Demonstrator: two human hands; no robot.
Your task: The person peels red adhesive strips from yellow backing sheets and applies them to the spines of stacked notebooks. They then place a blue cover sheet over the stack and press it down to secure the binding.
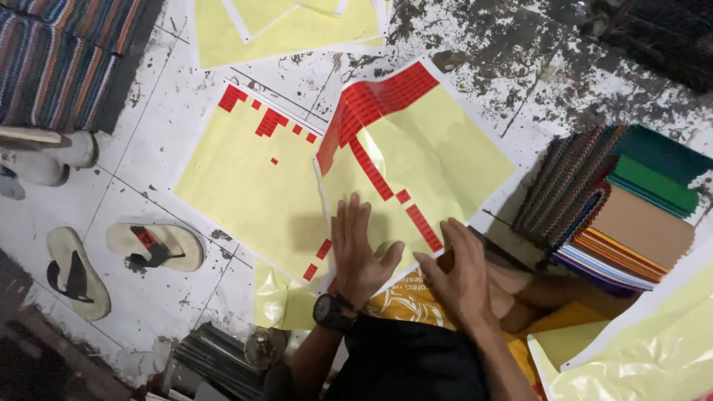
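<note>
I see my left hand (358, 256) pressed flat and open on the yellow sheet (423, 160), whose red sticker strip (394, 194) runs diagonally toward my loosely curled, empty right hand (454, 273), the nearer one.

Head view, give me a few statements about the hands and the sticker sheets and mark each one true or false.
1. The left hand lies flat with fingers spread on a yellow sheet. True.
2. The left wrist bears a black watch. True.
3. The stickers left on the sheets are blue. False: they are red.
4. The right hand holds a pair of scissors. False: no scissors show; its bare fingers rest at the sheet's near edge.
5. A pair of sandals lies on the floor left of the sheets. True.
6. The stack of notebooks sits on top of the sheet under the hands. False: it stands to the right, off that sheet.
</note>
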